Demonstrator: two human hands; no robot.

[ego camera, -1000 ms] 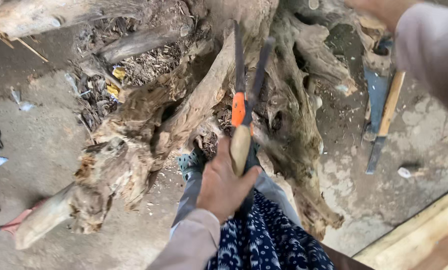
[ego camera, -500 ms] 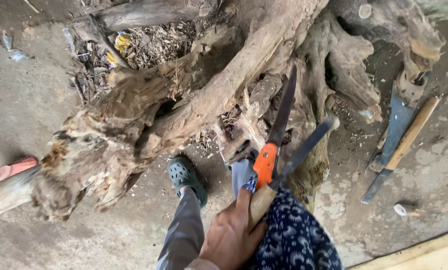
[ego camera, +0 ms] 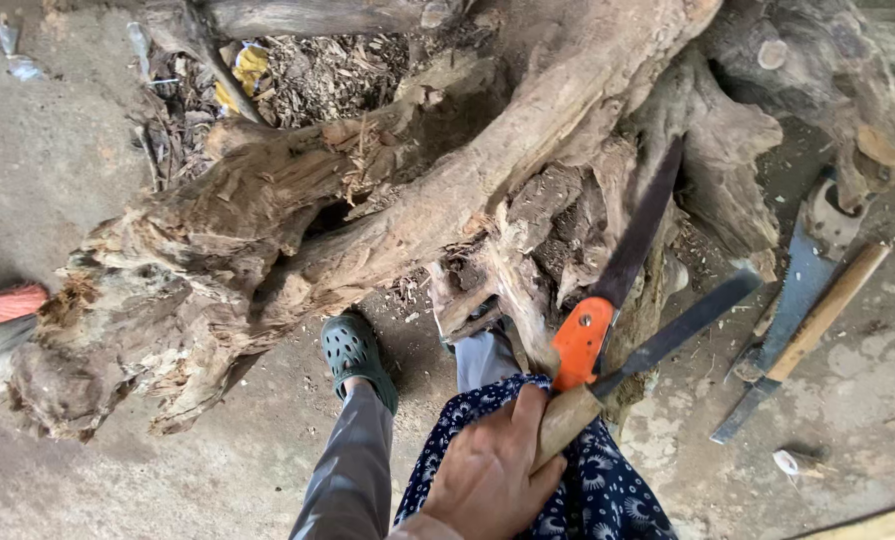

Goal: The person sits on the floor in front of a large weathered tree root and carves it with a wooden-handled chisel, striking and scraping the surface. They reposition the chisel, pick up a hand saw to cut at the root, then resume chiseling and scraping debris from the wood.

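My left hand (ego camera: 492, 470) is at the bottom centre, shut on two tools held together. One is a folding saw with an orange handle (ego camera: 582, 340); its dark blade (ego camera: 642, 225) points up against the root. The other is a long dark knife blade (ego camera: 687, 320) on a pale wooden handle (ego camera: 567, 420), angled up to the right. Both lie against a large gnarled tree root (ego camera: 367, 200) resting on the concrete floor. My foot in a green clog (ego camera: 352, 355) stands just under the root. My right hand is out of view.
On the floor at right lie a wooden-handled chopping tool (ego camera: 817, 320) and a flat metal blade (ego camera: 797, 280). Wood chips and yellow scraps (ego camera: 247, 65) sit behind the root. A pink object (ego camera: 7, 305) is at the left edge. A blue patterned cloth (ego camera: 607, 480) covers my leg.
My left hand has drawn the two tools down and to the right, away from the root's middle. The sleeved arm seen at the upper right a second ago has left the view.
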